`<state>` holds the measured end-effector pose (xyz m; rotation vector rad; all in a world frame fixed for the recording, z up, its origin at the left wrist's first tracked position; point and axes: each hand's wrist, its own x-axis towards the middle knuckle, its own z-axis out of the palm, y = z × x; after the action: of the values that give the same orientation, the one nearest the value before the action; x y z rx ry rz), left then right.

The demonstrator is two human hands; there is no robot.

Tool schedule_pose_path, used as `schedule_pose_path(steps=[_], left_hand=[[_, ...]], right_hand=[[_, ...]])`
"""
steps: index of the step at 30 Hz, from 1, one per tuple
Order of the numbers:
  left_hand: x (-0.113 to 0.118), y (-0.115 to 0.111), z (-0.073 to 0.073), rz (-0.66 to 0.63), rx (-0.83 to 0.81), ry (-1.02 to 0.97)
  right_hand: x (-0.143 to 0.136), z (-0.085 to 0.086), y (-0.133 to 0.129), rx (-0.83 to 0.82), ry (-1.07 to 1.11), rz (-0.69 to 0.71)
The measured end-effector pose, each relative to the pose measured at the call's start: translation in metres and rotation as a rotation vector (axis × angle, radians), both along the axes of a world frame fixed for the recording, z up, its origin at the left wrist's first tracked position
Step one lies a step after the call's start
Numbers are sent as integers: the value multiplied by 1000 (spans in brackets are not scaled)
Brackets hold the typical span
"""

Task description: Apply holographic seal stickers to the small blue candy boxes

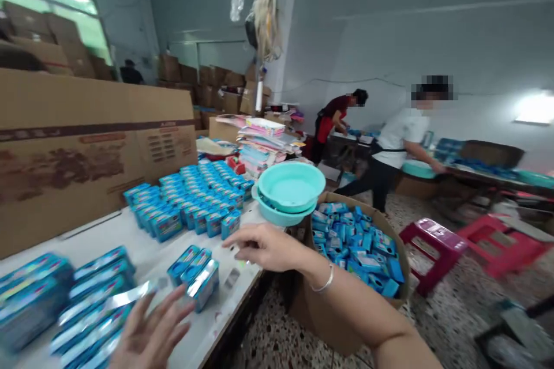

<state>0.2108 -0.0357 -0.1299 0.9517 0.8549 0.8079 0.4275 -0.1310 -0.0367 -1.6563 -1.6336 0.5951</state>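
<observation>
Fingers spread, my left hand [153,328] is at the bottom edge, beside a row of blue boxes [93,323] on the white table [151,268]. It holds nothing. A small group of blue boxes [194,274] stands upright just beyond its fingertips. My right hand [264,247] hovers over the table's right edge, fingers loosely bent with a gap between them, and no object shows in it. Past its fingertips is a large block of blue boxes [190,196] in rows. Two stacked turquoise basins [292,187] sit at the table edge behind the right hand.
A large carton [359,253] full of loose blue boxes stands right of the table. Beyond it are a magenta stool [433,242] and a red stool [502,242]. A cardboard panel [95,150] rises at the left. Two people [398,138] work at tables behind.
</observation>
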Motion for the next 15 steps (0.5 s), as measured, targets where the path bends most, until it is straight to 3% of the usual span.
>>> schedule_pose_path(steps=[3,5,10,15], left_hand=[[26,-32,2,-91,69,-46],[43,-40,-3,-128,103,-73],[62,-31,-25,-70,115,-69],[74,-20,-32,7,155,-124]], right_hand=[[8,-2,-15,81,-31,-92],[16,-7,-15,84,-37,-102],[22,-28,11,62,45,-9],[21,-42,36,52,124,29]])
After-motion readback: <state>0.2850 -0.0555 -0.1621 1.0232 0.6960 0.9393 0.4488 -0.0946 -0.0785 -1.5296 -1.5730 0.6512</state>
